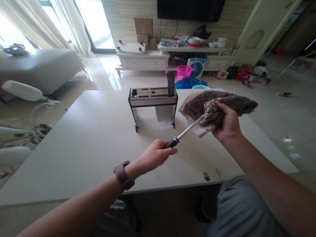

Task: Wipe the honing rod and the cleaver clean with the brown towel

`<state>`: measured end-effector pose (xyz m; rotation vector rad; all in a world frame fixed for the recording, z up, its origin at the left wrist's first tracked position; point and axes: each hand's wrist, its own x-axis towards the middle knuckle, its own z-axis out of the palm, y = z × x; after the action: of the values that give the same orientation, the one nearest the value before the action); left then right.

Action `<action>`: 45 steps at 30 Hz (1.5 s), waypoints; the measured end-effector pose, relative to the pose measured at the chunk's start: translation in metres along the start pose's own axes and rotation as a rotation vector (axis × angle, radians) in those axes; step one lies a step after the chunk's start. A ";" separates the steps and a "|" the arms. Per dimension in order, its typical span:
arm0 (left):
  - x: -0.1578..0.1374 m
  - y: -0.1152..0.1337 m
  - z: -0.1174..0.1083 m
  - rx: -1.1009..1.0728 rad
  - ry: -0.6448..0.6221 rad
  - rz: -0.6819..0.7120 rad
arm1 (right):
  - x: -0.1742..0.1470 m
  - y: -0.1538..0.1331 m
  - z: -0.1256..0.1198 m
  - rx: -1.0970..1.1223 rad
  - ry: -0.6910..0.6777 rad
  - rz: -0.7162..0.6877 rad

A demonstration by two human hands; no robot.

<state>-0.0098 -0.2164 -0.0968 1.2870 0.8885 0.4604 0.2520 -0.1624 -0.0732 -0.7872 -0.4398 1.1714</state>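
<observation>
My left hand (158, 153) is closed round the black handle of a sharpening steel (189, 129), whose thin metal rod points up to the right. A brown, shaggy cloth (232, 102) is bunched in my right hand (229, 124) and wraps the rod's far end, so the tip is hidden. Both are held above the white table. Just beyond my left hand stands a knife block (151, 96) with a slotted top and see-through front. One black-handled knife (170, 82) sits upright in its right side, with the broad blade showing below.
The white table (70, 146) spreads in front of me. Near its front edge lie a small yellow figure sticker (206, 176) and a small clear item (218, 173). Chairs (21, 90) stand at the left. A pink basket (183, 71) and a TV cabinet (156, 62) are beyond the table.
</observation>
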 end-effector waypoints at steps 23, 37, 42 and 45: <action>0.005 -0.012 -0.005 0.073 0.063 0.153 | -0.077 0.055 0.025 -0.271 -0.164 0.345; 0.003 -0.010 0.000 0.019 0.015 0.170 | -0.075 0.051 0.028 -0.231 -0.073 0.309; 0.001 -0.004 -0.001 0.047 0.016 0.137 | -0.054 0.040 0.024 -0.220 -0.068 0.276; -0.001 -0.001 -0.002 0.083 0.033 0.089 | -0.036 0.029 0.018 -0.212 -0.045 0.240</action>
<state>-0.0123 -0.2166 -0.0978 1.4025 0.8881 0.5210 0.2085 -0.1853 -0.0793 -1.0195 -0.5229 1.3822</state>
